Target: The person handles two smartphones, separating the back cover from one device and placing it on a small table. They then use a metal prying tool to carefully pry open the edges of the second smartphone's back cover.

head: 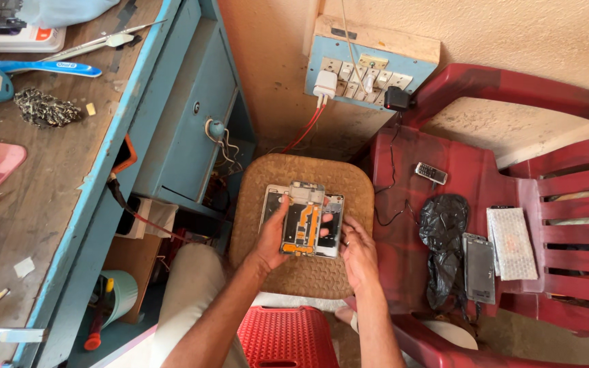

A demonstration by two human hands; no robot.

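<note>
Phone frames (303, 219) stacked at centre, over a round brown stool (301, 272). Left hand (269, 240) grips the stack from the left, thumb on the top frame, which shows orange flex parts. Right hand (357, 251) closes on the stack's right edge, fingers curled round it, ring on one finger. Stack sits just above or on the stool top, cannot tell which. Red plastic chair (512, 204) to the right carries a small keypad phone (431, 173), black plastic bag (442, 238), another phone body (479, 268) and a bubble-wrap pouch (511, 243). Blue switchboard (369, 65) on the far wall, white charger (324, 84) with red cables plugged in. Wooden desk (42, 204) with blue edge on the left holds a toothbrush (46, 67) and tweezers (103, 42). Red stool (288, 337) near, between the arms.
</note>
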